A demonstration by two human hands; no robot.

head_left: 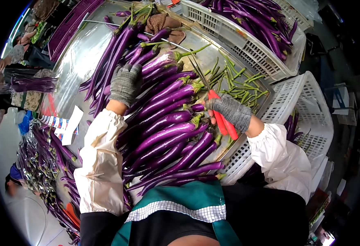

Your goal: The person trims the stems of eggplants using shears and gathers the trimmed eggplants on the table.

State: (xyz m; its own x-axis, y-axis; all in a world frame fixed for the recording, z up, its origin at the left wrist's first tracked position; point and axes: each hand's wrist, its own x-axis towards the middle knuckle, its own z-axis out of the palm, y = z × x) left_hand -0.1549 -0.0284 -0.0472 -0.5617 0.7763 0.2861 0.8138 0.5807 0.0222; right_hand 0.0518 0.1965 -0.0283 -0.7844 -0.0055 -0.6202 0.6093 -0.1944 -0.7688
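Observation:
Long purple eggplants (167,119) lie in a dense row across a metal table, their green stem ends to the right. My left hand (125,85), in a grey knit glove, rests on the eggplants at the upper left; its fingers point up, and whatever lies under them is hidden. In a grey glove with bare fingertips, my right hand (229,112) holds red-handled scissors (222,123). Their blades point up and left, parted, beside a long green stem. Cut green stems (241,84) are piled just right of the blades.
A white crate (245,41) of eggplants stands at the upper right, another white crate (313,110) at the right. Brown cloth (163,24) lies at the table's far side. Bagged eggplants (40,164) and a purple crate (69,28) are at left. People are at the left edge.

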